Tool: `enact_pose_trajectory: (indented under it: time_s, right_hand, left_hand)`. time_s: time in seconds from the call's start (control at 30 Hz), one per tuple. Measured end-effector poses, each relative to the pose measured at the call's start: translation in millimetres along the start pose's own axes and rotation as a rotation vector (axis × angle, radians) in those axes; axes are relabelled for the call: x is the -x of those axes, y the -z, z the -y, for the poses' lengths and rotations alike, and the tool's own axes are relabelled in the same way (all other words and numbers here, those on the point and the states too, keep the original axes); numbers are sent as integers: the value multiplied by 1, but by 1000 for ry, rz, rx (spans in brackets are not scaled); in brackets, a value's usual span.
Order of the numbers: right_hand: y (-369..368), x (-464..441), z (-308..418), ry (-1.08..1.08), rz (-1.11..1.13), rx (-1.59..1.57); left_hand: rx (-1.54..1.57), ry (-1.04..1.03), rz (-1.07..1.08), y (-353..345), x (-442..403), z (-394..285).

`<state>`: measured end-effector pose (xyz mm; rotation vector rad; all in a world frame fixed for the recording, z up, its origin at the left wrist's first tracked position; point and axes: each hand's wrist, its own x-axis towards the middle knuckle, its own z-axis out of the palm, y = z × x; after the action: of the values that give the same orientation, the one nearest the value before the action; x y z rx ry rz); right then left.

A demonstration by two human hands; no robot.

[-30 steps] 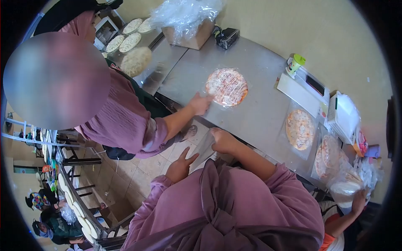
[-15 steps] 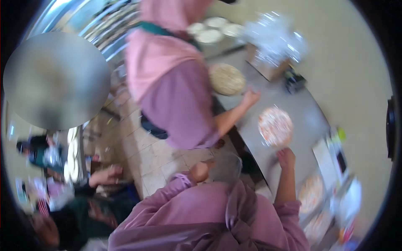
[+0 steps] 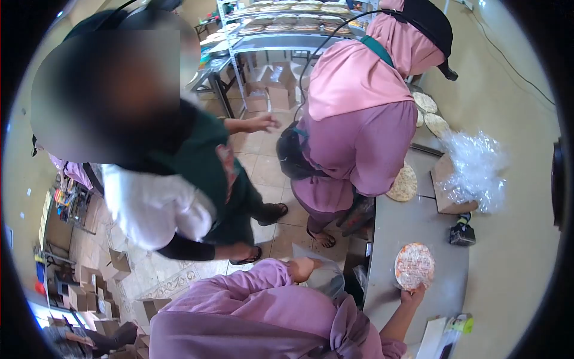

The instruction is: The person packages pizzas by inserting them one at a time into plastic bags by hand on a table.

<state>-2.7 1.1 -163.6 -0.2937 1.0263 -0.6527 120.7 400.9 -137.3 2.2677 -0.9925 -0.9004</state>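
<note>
Left hand [image 3: 302, 269] closes on a clear bag [image 3: 327, 280], its lower part cut off by clothing. Right hand [image 3: 412, 294] touches the near edge of the pizza [image 3: 414, 266] on the desk [image 3: 382, 239]; whether its fingers pinch or spread, cannot tell.

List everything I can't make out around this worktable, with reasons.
All in the head view:
- Cardboard box contents: plastic wrap covers them.
- Whether the right hand reaches beneath the topped pizza: the pizza hides its underside.
- Plain round's far side: behind the co-worker's sleeve.
- White board's near end: bottom edge.
</note>
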Motion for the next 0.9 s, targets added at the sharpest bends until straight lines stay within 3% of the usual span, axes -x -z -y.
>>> enact_pose_trajectory:
  time_s: [0.07, 0.2, 0.27, 0.3, 0.33, 0.4, 0.47, 0.67, 0.83, 0.9]
  right_hand:
    - [8, -22, -2, 137, 161, 4]
    - [7, -23, -2, 101, 342, -52]
    - [2, -7, -3, 56, 753, -18]
    - [6, -12, -4, 114, 793, 10]
    - [13, -20, -7, 181, 821, 38]
    - [18, -22, -10, 246, 677, 41]
    - [16, -5, -10, 268, 700, -4]
    - [59, 27, 13, 196, 436, -127]
    - [96, 105, 59, 426, 443, -112]
    - [80, 161, 72, 493, 784, -414]
  left_hand:
    - [39, -28, -80, -9, 4, 1]
    - [104, -63, -64, 10, 18, -24]
    - [69, 175, 87, 61, 40, -77]
    - [176, 119, 9, 47, 33, -62]
    - [162, 91, 54, 32, 25, -43]
    - [63, -262, -220, 12, 13, -14]
    - [93, -221, -203, 29, 11, -30]
    - [56, -328, -176, 68, 2, -55]
    - [157, -361, -104, 80, -3, -78]
    - [245, -367, -49, 80, -10, -82]
